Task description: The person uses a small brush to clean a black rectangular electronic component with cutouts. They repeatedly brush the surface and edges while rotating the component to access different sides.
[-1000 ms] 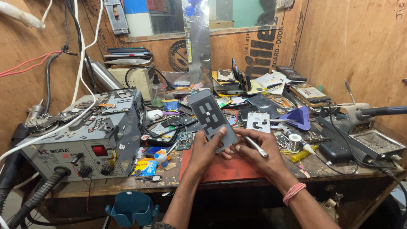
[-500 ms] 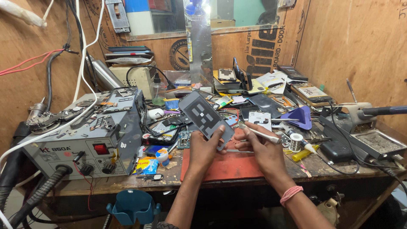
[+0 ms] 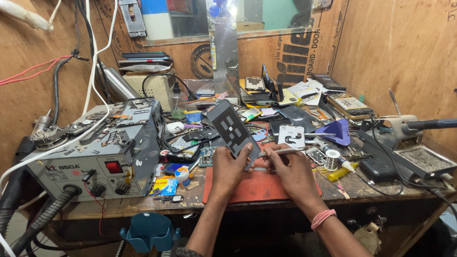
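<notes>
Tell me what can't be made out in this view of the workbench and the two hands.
- Lower end of the dark panel: hidden behind the left hand, head view.
- Tip of the slim silver tool: too small to see whether it touches the panel; the right hand covers its back end.
- Middle of the red mat: hidden under both hands.
- Small parts on the grey station: too small to identify.

Matt dark panel (image 3: 233, 129), rough wooden bench (image 3: 190, 197), smooth red mat (image 3: 257, 188), dull grey metal station (image 3: 102, 154).
</notes>
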